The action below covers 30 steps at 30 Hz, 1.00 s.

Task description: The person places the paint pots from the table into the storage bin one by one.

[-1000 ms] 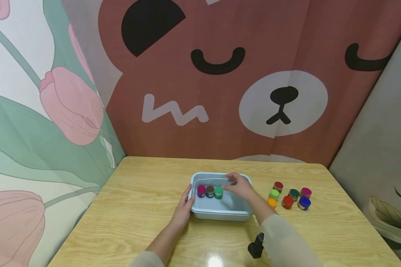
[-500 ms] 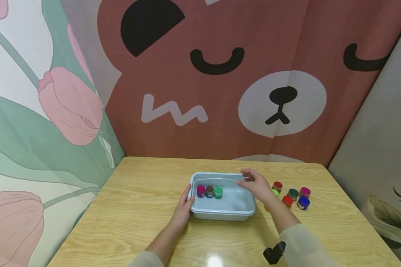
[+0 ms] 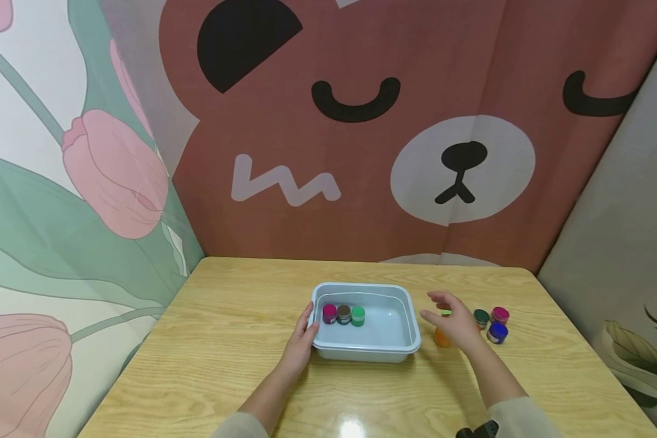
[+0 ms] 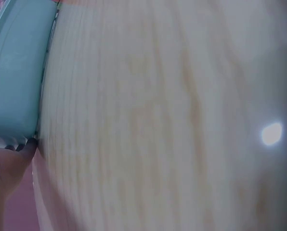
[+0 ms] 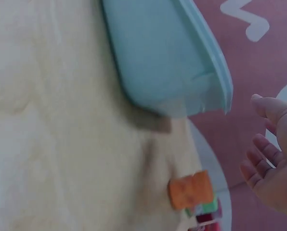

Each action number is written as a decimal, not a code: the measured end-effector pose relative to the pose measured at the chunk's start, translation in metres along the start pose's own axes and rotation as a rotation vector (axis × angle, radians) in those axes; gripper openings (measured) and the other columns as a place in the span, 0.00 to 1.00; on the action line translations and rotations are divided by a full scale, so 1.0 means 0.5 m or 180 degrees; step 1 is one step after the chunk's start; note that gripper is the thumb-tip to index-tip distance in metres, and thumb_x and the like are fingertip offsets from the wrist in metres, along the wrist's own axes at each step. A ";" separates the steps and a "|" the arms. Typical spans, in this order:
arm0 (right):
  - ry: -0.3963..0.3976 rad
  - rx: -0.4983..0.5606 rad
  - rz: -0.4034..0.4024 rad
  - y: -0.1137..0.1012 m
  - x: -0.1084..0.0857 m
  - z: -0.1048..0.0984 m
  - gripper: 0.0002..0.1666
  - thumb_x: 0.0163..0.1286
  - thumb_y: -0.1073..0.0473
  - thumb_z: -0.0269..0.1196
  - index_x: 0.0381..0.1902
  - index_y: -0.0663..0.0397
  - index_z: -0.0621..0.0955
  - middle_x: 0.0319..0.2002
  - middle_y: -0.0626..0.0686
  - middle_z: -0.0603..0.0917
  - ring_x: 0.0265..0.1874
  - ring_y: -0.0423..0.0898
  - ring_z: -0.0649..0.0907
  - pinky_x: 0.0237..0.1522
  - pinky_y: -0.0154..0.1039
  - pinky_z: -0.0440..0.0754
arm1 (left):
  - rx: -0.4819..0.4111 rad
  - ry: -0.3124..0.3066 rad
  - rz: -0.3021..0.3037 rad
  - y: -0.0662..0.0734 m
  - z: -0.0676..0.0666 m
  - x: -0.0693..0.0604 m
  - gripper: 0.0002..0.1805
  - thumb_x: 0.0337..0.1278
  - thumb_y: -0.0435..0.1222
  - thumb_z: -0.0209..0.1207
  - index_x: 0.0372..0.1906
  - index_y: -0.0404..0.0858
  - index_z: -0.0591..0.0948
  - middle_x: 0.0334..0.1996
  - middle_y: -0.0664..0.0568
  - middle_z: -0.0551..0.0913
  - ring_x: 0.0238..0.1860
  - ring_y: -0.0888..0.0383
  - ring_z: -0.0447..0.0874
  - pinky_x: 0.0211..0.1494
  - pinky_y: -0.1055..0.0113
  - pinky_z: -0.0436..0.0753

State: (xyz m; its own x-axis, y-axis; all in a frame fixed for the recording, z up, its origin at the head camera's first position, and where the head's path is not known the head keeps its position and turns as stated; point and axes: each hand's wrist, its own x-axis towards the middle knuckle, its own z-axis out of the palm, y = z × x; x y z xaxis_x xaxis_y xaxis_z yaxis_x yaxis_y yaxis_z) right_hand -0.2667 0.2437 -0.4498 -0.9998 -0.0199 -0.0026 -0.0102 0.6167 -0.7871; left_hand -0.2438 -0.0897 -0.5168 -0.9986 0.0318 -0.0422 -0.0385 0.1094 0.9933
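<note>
A light blue plastic tray (image 3: 367, 350) sits on the table with a magenta jar (image 3: 330, 314), a brown jar (image 3: 344, 314) and a green jar (image 3: 358, 316) side by side in its left part. The left hand (image 3: 300, 344) grips the tray's left side, thumb over the rim. To the right of the tray, the right hand (image 3: 455, 322) hovers with relaxed, parted fingers and nothing in them. Beneath it is an orange jar (image 3: 441, 338), also visible in the right wrist view as an orange jar (image 5: 191, 190). The right hand partly hides a light green jar.
Beyond the right hand stand a dark green jar (image 3: 481, 319), a pink jar (image 3: 500, 315) and a blue jar (image 3: 497, 332). The wooden table (image 3: 241, 304) meets a curtain with a printed bear (image 3: 285, 237) at its back edge.
The right hand has moved right, from above the tray to over the jars beside it, covering some of them. The left hand and the tray have stayed in place.
</note>
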 end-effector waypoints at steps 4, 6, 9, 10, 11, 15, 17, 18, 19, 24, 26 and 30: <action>-0.0011 -0.0087 0.0074 0.029 -0.014 -0.003 0.39 0.67 0.45 0.64 0.69 0.60 0.68 0.67 0.69 0.68 0.65 0.66 0.68 0.63 0.64 0.72 | -0.0016 -0.0009 -0.0009 0.002 0.000 0.000 0.31 0.75 0.43 0.45 0.78 0.52 0.53 0.78 0.42 0.51 0.78 0.37 0.44 0.76 0.36 0.49; -0.0004 -0.0084 0.0069 0.041 -0.021 -0.004 0.39 0.68 0.46 0.64 0.69 0.62 0.67 0.68 0.71 0.66 0.65 0.67 0.67 0.64 0.66 0.71 | -0.0021 -0.0018 -0.0022 0.002 -0.001 0.000 0.31 0.76 0.43 0.44 0.78 0.52 0.53 0.79 0.42 0.50 0.78 0.37 0.44 0.76 0.36 0.49; 0.0057 -0.0093 0.0061 0.060 -0.029 -0.003 0.37 0.68 0.50 0.64 0.68 0.63 0.68 0.68 0.71 0.66 0.65 0.67 0.68 0.64 0.65 0.71 | -0.0001 -0.0029 -0.0037 0.002 -0.002 0.000 0.31 0.76 0.44 0.44 0.78 0.53 0.53 0.79 0.43 0.50 0.78 0.37 0.44 0.76 0.36 0.49; 0.0072 -0.0098 0.0049 0.067 -0.030 -0.002 0.36 0.68 0.52 0.64 0.68 0.63 0.68 0.67 0.71 0.67 0.64 0.67 0.68 0.64 0.64 0.71 | 0.0002 -0.0029 -0.0042 0.002 -0.002 0.001 0.31 0.75 0.44 0.44 0.78 0.54 0.53 0.79 0.43 0.50 0.78 0.37 0.44 0.77 0.36 0.49; 0.0077 -0.0098 0.0043 0.073 -0.032 -0.001 0.36 0.68 0.52 0.64 0.68 0.64 0.68 0.67 0.71 0.67 0.64 0.67 0.69 0.64 0.64 0.71 | 0.0008 -0.0028 -0.0047 0.001 -0.002 0.001 0.31 0.75 0.44 0.44 0.78 0.54 0.53 0.79 0.44 0.50 0.78 0.37 0.44 0.77 0.37 0.49; 0.0076 -0.0053 0.0100 0.097 -0.035 0.005 0.36 0.68 0.52 0.64 0.68 0.63 0.68 0.65 0.70 0.70 0.63 0.66 0.70 0.62 0.61 0.74 | 0.0006 -0.0036 -0.0031 0.001 -0.002 0.002 0.31 0.75 0.45 0.44 0.78 0.54 0.53 0.79 0.44 0.50 0.78 0.38 0.44 0.77 0.37 0.49; 0.0055 0.0016 0.0141 0.106 -0.036 0.008 0.37 0.68 0.51 0.65 0.68 0.63 0.67 0.64 0.70 0.71 0.63 0.68 0.72 0.60 0.58 0.78 | -0.0003 -0.0038 -0.0023 0.000 -0.002 0.002 0.31 0.75 0.45 0.44 0.78 0.53 0.53 0.79 0.44 0.50 0.78 0.37 0.44 0.77 0.37 0.49; 0.0055 0.0056 0.0153 0.109 -0.037 0.010 0.37 0.68 0.51 0.65 0.68 0.64 0.68 0.63 0.70 0.71 0.62 0.69 0.73 0.59 0.56 0.80 | -0.0008 -0.0043 -0.0017 0.001 -0.002 0.001 0.31 0.75 0.45 0.44 0.78 0.53 0.53 0.79 0.44 0.50 0.78 0.37 0.43 0.77 0.37 0.48; 0.0053 0.0095 0.0173 0.113 -0.037 0.011 0.37 0.67 0.51 0.65 0.67 0.64 0.68 0.62 0.70 0.72 0.61 0.69 0.74 0.57 0.54 0.81 | -0.0007 -0.0043 -0.0008 0.000 -0.002 0.001 0.31 0.75 0.45 0.44 0.78 0.53 0.53 0.79 0.43 0.50 0.78 0.37 0.43 0.77 0.37 0.49; 0.0030 0.0227 0.0248 0.125 -0.038 0.018 0.38 0.67 0.51 0.66 0.68 0.64 0.67 0.61 0.68 0.73 0.58 0.66 0.78 0.52 0.45 0.84 | -0.0002 -0.0031 0.0007 0.001 -0.002 0.001 0.31 0.75 0.45 0.44 0.78 0.52 0.53 0.79 0.43 0.50 0.78 0.37 0.43 0.77 0.37 0.48; 0.0036 0.0209 0.0282 0.130 -0.037 0.020 0.39 0.67 0.50 0.66 0.68 0.63 0.66 0.61 0.67 0.73 0.56 0.61 0.79 0.50 0.41 0.84 | -0.0007 -0.0024 0.0021 0.000 -0.001 0.002 0.31 0.75 0.45 0.44 0.78 0.52 0.53 0.79 0.42 0.50 0.78 0.37 0.44 0.77 0.36 0.48; 0.0057 0.0167 0.0361 0.137 -0.036 0.024 0.39 0.67 0.49 0.65 0.68 0.63 0.66 0.61 0.67 0.74 0.54 0.57 0.78 0.46 0.35 0.79 | -0.0024 -0.0003 0.0017 -0.005 0.000 0.004 0.31 0.76 0.43 0.44 0.78 0.51 0.53 0.78 0.42 0.51 0.78 0.36 0.44 0.76 0.36 0.49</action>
State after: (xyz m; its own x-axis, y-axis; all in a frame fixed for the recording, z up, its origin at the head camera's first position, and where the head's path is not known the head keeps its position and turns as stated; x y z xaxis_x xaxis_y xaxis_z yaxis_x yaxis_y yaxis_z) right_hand -0.2492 0.2766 -0.5111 -0.9946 0.0620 -0.0828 0.1034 0.5722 -0.8135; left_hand -0.2455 -0.0900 -0.5194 -0.9988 0.0331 -0.0371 -0.0336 0.1019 0.9942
